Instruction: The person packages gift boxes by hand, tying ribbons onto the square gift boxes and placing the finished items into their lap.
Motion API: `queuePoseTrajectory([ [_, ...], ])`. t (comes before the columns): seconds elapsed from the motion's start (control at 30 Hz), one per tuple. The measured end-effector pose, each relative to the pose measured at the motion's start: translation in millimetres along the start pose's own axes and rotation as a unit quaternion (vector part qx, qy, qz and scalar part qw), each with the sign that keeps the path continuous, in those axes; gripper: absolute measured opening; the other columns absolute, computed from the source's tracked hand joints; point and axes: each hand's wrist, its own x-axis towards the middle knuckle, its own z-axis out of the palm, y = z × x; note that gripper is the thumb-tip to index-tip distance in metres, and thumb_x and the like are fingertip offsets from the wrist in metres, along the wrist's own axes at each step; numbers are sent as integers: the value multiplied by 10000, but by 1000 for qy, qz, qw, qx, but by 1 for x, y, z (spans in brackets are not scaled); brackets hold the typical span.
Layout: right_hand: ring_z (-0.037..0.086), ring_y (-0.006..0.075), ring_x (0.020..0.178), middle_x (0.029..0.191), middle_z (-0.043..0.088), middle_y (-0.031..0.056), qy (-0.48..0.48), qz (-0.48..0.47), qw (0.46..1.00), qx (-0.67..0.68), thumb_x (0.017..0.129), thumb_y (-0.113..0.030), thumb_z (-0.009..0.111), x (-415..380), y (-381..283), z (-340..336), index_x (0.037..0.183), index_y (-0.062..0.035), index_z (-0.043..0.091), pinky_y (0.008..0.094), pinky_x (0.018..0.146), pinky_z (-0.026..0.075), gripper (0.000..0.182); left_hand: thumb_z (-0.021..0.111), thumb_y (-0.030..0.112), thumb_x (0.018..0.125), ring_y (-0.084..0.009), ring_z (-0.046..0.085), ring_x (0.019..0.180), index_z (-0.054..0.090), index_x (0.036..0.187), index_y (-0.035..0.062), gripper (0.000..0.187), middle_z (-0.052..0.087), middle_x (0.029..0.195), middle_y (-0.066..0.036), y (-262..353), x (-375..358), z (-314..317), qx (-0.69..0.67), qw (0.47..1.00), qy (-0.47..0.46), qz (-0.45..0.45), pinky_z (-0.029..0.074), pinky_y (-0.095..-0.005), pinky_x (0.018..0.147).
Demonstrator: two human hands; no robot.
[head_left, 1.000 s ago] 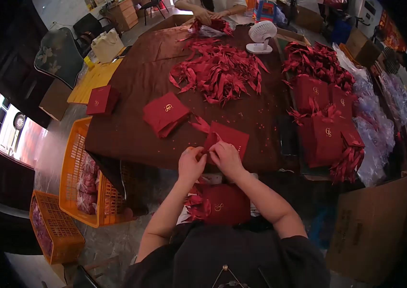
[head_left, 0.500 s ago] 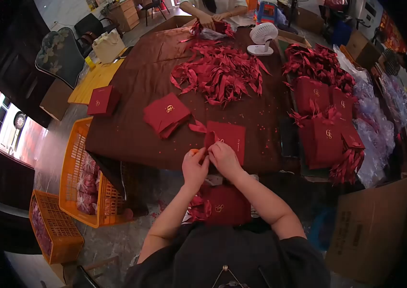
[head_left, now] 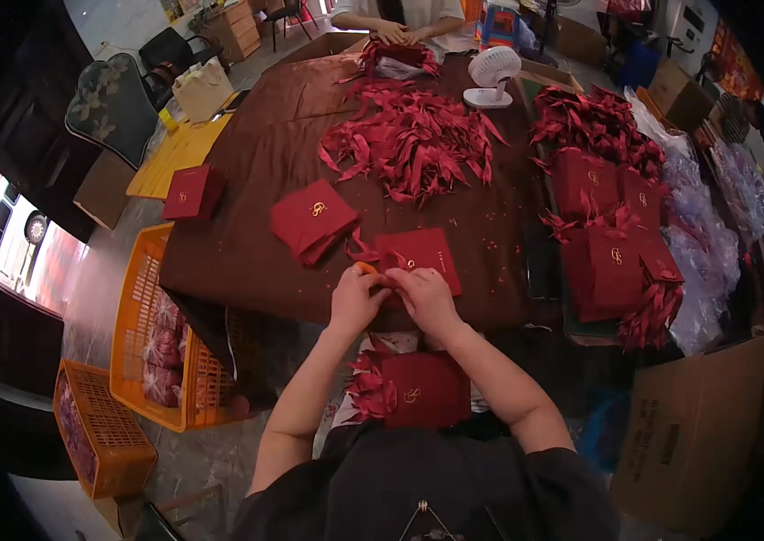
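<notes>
Near the table's front edge, a flat red square with gold print (head_left: 427, 248), perhaps a small gift bag, lies slightly turned. A red ribbon (head_left: 364, 249) runs from its left side into my fingers. My left hand (head_left: 355, 299) is closed in a pinch on the ribbon; something orange wraps one fingertip. Pressed close beside it, my right hand (head_left: 427, 296) also pinches the ribbon at the square's lower edge. The exact grip between the fingertips is hidden. On my lap rests another red printed piece (head_left: 427, 388) with ribbons (head_left: 371, 388) at its left.
A stack of red squares (head_left: 314, 221) and a ribbon heap (head_left: 413, 140) lie on the brown cloth. A white fan (head_left: 494, 72) stands at the back. Finished-looking red bags (head_left: 612, 261) fill the right side. An orange crate (head_left: 134, 343) stands left. Another person's hands (head_left: 404, 34) are opposite.
My hands have turned inward and the ribbon's raised part has come down. The red square has shifted slightly left and rotated. Across the table, the other person's hands have come together.
</notes>
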Motion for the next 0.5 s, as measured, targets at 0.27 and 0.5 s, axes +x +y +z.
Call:
queuePoseTrajectory([
  [0.27, 358, 400, 1405, 1522, 403, 193, -42, 58, 997, 0, 759, -413, 827, -17, 22, -37, 1427, -49, 487, 479, 1173, 327, 833, 732, 128, 800, -360, 602, 972, 626, 847, 80, 125, 604, 1017, -128, -11, -14, -7, 110, 970, 214, 31, 514, -475, 777],
  [0.5, 493, 364, 1252, 1399, 537, 141, -58, 26, 989, -132, 733, -534, 801, -19, 24, -34, 1292, -87, 632, 463, 1033, 429, 735, 746, 176, 828, -389, 563, 1053, 669, 1102, 95, 296, 602, 1030, -165, -43, -44, -36, 169, 944, 277, -60, 486, -464, 859],
])
